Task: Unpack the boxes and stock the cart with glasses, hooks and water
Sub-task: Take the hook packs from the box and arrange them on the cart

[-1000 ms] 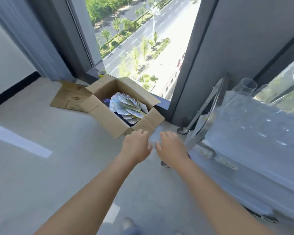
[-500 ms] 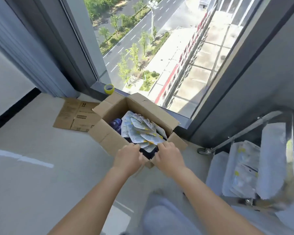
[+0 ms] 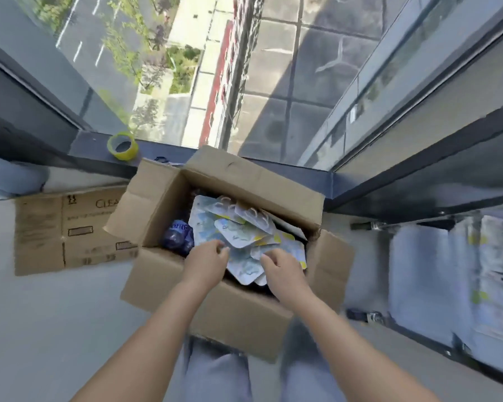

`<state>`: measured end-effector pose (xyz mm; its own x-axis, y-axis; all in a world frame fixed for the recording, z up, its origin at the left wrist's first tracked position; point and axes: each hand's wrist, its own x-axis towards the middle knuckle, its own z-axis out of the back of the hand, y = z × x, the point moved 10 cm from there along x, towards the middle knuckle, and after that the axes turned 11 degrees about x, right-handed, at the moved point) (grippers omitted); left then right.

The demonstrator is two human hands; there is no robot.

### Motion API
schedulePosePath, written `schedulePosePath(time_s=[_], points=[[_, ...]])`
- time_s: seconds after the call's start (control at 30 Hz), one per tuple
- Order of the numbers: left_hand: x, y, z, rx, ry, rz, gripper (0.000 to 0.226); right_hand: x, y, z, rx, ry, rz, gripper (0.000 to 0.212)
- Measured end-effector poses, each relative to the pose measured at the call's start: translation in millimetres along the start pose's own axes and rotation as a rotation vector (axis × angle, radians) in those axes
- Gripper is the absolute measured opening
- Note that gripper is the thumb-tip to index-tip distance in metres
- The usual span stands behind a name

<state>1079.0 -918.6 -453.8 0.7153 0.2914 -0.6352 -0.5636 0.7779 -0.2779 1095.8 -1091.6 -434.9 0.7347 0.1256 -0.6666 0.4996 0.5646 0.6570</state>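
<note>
Head view: we reach into the open cardboard box (image 3: 186,288); left hand (image 3: 206,261) and right hand (image 3: 282,269), fingers curled, seemingly pinching hook packets (image 3: 238,236); grip blurred.

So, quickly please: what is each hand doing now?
Left hand: fingers curled on the hook packs in the box; grip cannot be told.
Right hand: the same.

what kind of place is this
Probably an upper floor of a high-rise, maybe an office: a floor-to-ceiling window overlooks a street far below, with an open cardboard box on bare floor.
</note>
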Motion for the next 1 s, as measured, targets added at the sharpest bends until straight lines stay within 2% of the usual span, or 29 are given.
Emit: schedulePosePath(time_s=[0.13, 0.27, 0.37, 0.43, 0.53, 0.63, 0.7, 0.73, 0.87, 0.93, 1.0], points=[[87.9, 31.5, -22.3, 0.046, 0.073, 0.002, 0.029, 85.7, -25.9, -59.0, 0.245, -0.04, -0.17, 0.03], [157.0, 46.9, -50.0, 0.082, 0.083, -0.015, 0.033, 156.2, -76.7, -107.9, 0.817, -0.186, -0.504, 0.031], [193.2, 57.5, -76.2, 0.071, 0.101, -0.003, 0.035, 196.9, -100.8, -125.7, 1.218, -0.334, -0.668, 0.025], [208.4, 62.2, -87.7, 0.043, 0.104, 0.009, 0.036, 214.4, -110.6, -134.4, 1.342, -0.381, -0.736, 0.04], [232.3, 79.1, -101.3, -0.106, 0.119, 0.154, 0.043, 229.2, -121.5, -144.3, 1.442, -0.435, -0.785, 0.039], [252.9, 100.0, -126.3, -0.503, 0.172, 0.422, 0.024, 233.1, -130.9, -146.6, 1.425, -0.521, -0.827, 0.032], [260.2, 102.1, -141.9, -0.661, 0.22, 0.535, 0.026, 236.5, -133.3, -145.9, 1.427, -0.551, -0.822, 0.03], [263.8, 100.6, -147.9, -0.698, 0.236, 0.567, 0.025, 237.7, -134.4, -145.0, 1.44, -0.564, -0.814, 0.029], [271.9, 95.1, -167.0, -0.871, 0.266, 0.685, 0.044, 230.7, -132.9, -141.0, 1.519, -0.553, -0.758, 0.024], [275.9, 94.3, -168.6, -0.91, 0.267, 0.695, 0.042, 218.3, -131.2, -142.8, 1.495, -0.488, -0.756, 0.016], [280.3, 95.0, -161.0, -0.86, 0.215, 0.652, 0.034, 205.6, -126.3, -140.3, 1.48, -0.413, -0.722, 0.018]])
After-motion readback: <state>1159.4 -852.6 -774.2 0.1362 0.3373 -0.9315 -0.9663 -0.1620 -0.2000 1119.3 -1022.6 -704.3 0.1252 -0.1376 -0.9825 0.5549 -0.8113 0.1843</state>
